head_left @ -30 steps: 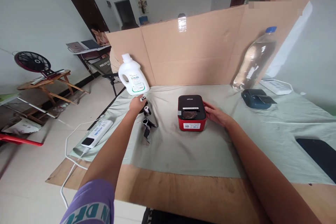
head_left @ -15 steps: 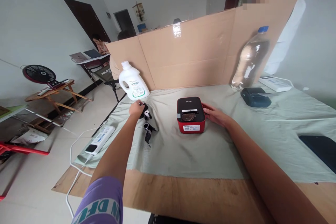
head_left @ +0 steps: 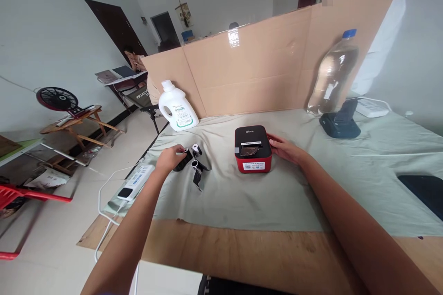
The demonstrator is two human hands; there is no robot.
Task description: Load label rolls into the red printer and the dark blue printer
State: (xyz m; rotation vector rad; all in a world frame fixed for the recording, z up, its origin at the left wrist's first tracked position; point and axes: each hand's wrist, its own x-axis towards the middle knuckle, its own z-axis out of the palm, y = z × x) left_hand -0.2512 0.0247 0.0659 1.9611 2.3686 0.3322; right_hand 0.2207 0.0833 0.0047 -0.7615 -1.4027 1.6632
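Note:
My left hand (head_left: 169, 158) is closed on a black ribbon roll (head_left: 182, 160) lying on the cloth, fingertips at its upper end. Close by on the right are a small roll with a white core (head_left: 196, 149) and a partly unwound black ribbon roll (head_left: 197, 175), its loose tail on the cloth. My right hand (head_left: 285, 149) rests with fingers stretched out against the right side of a red and black label printer (head_left: 253, 149). A crumpled brown strip (head_left: 249, 151) sticks out of the slot on the printer's top. The fingertips behind the printer are partly hidden.
A white jug-shaped bottle (head_left: 178, 109) and a large clear bottle (head_left: 332, 76) stand before a cardboard screen (head_left: 252, 78). A dark blue device (head_left: 341, 125) and a dark flat object (head_left: 424, 196) lie right. A white power strip (head_left: 136, 182) with cable lies left. Other people are behind.
My left hand has moved left and nearer to me, and the black roll is now left of the white-cored one. A dark flap on the blue device looks more upright. My right hand stays at the printer.

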